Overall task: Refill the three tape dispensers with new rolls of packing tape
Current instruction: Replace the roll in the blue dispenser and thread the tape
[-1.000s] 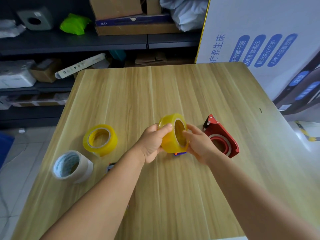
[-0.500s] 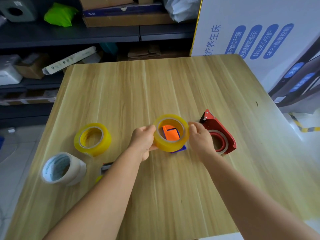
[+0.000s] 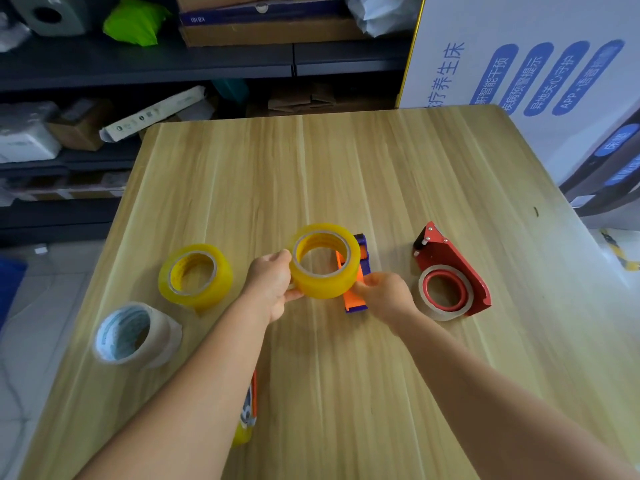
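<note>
Yellow tape roll [image 3: 323, 271] held over mid-worktop, gripped on its left rim by the left hand [image 3: 272, 284]; right hand [image 3: 382, 296] pinches its lower right edge. Orange-and-purple dispenser [image 3: 356, 296] lies beneath. Red dispenser [image 3: 450, 271], holding a roll, sits toward the right edge; second yellow roll [image 3: 194, 277] and white roll [image 3: 136, 336] near the left edge of the worktop [image 3: 346, 168].

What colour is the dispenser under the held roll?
Orange and purple dispenser, in the head view.
</note>
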The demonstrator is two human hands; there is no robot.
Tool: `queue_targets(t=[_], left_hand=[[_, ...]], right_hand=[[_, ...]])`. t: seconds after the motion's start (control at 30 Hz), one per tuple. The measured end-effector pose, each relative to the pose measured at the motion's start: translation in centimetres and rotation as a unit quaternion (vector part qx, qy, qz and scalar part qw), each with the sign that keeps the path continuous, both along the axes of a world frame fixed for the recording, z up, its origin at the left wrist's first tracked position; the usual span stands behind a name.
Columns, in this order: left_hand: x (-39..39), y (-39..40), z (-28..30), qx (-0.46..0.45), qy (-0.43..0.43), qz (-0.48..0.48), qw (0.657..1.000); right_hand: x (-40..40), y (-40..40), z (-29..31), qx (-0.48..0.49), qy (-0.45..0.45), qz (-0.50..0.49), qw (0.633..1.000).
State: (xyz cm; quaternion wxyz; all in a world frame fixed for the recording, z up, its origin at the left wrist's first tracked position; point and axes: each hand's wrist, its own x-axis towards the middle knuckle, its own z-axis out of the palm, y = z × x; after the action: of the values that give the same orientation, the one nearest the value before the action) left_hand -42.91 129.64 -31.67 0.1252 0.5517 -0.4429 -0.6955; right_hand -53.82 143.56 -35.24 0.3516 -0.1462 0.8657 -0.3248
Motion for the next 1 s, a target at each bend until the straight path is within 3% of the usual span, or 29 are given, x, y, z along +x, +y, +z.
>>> queue_targets(t=[0.07, 0.17, 0.27, 0.43, 0.53, 0.63, 0.7, 0.8, 0.87, 1.0], left_hand=[[0.3, -0.1, 0.1, 0.003, 0.007, 0.003, 1.000], [0.8, -0.5, 0.3, 0.006, 0.020, 0.012, 1.000], [1.3, -0.7, 0.5, 0.004, 0.025, 0.023, 0.999], [2.0, -0.4, 0.0, 0.003, 0.015, 0.027, 1.000], [2.3, 0.0, -0.3, 0.017, 0.013, 0.036, 0.999], [2.0, 1.0, -0.4, 0.038, 0.011, 0.024, 0.999], [1.7, 1.9, -0.6, 0.048, 0.002, 0.004, 0.999], [1.2, 2.8, -1.3, 0.063, -0.021, -0.015, 0.998], [1.0, 3.1, -1.7, 0.071, -0.032, -0.016, 0.997], [0.4, 3.1, -2.0, 0.047, -0.067, -0.019, 0.996]], right_hand=[[0.0, 0.2, -0.1, 0.002, 0.111, 0.038, 0.993], [0.2, 0.6, 0.0, 0.066, 0.270, 0.134, 0.951], [1.2, 0.6, -0.7, 0.144, 0.327, 0.196, 0.913], [2.9, 1.3, -1.1, 0.100, 0.384, 0.328, 0.858], [2.6, 1.5, -0.5, -0.020, 0.330, 0.156, 0.931], [1.3, 1.2, -0.2, -0.019, 0.141, 0.019, 0.990], [0.5, 1.3, -0.3, -0.011, 0.011, 0.006, 1.000], [-0.2, 1.8, -0.6, -0.040, -0.073, -0.015, 0.996], [-0.5, 2.1, -0.4, -0.040, -0.089, -0.018, 0.995], [-0.6, 2.2, 0.1, 0.006, -0.041, 0.000, 0.999]])
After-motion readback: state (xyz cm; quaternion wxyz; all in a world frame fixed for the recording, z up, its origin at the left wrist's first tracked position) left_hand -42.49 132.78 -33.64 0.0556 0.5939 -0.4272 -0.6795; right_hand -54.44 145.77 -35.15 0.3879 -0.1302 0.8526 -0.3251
